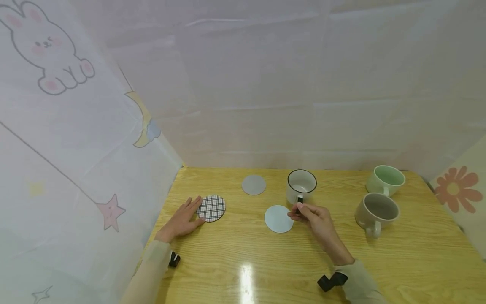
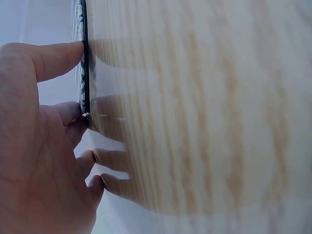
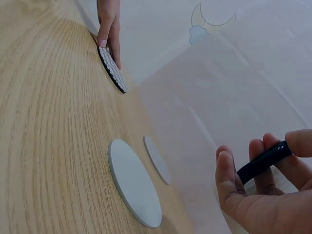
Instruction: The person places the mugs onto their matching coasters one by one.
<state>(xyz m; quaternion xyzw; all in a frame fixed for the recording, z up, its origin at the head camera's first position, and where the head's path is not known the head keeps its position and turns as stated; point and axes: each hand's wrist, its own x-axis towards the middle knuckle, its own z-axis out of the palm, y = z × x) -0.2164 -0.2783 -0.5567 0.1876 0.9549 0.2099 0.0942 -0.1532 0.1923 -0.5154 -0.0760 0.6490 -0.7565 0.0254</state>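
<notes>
Glossy wood-grain table (image 1: 216, 261) before creased cloth walls (image 1: 247, 84).
Head: beyond and right of the smooth, round pale-blue coaster (image 1: 279, 220), the right hand (image 1: 316, 220) pinches the black handle (image 1: 300, 200) of a white, dark-rimmed mug (image 1: 301, 185); left of that coaster, the left hand (image 1: 182, 218), spread wide, touches a plaid coaster (image 1: 211, 208). Left wrist: the thumb meets the plaid coaster's dark edge. Right wrist: fingers and thumb grip the shiny, curved handle.
</notes>
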